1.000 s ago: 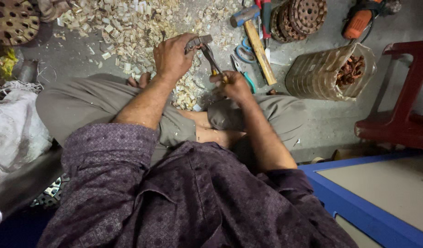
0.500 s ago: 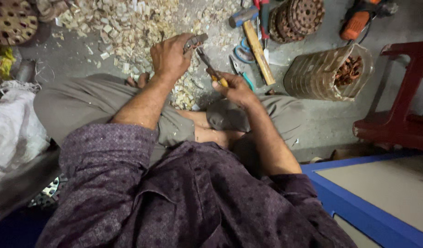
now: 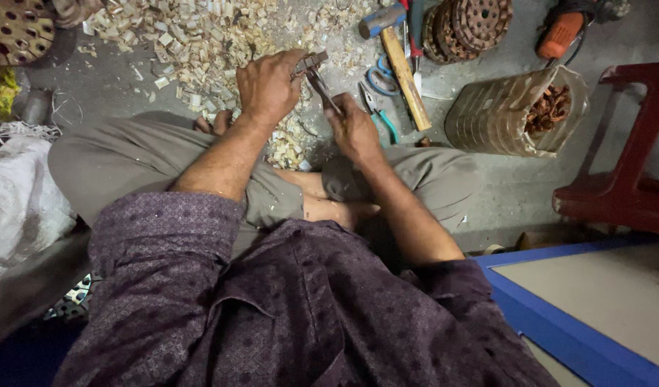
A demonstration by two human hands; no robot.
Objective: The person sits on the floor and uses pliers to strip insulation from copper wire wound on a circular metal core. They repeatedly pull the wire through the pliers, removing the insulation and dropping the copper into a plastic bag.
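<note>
I sit cross-legged on a grey floor. My left hand is closed around a small dark metal piece, held out over a pile of pale wood chips. My right hand grips the handle of a thin metal tool whose tip meets that piece just beside my left fingers. Both forearms reach forward over my knees, and the handle end of the tool is hidden in my right palm.
A wooden-handled hammer, blue-handled scissors and green-handled pliers lie ahead. A clear sack of brown pieces, perforated discs, an orange power tool, a red stool, a white sack and a blue-edged board surround me.
Both hands have shifted slightly up and away from my body. The tool's angle against the metal piece has changed a little; both grips stay the same.
</note>
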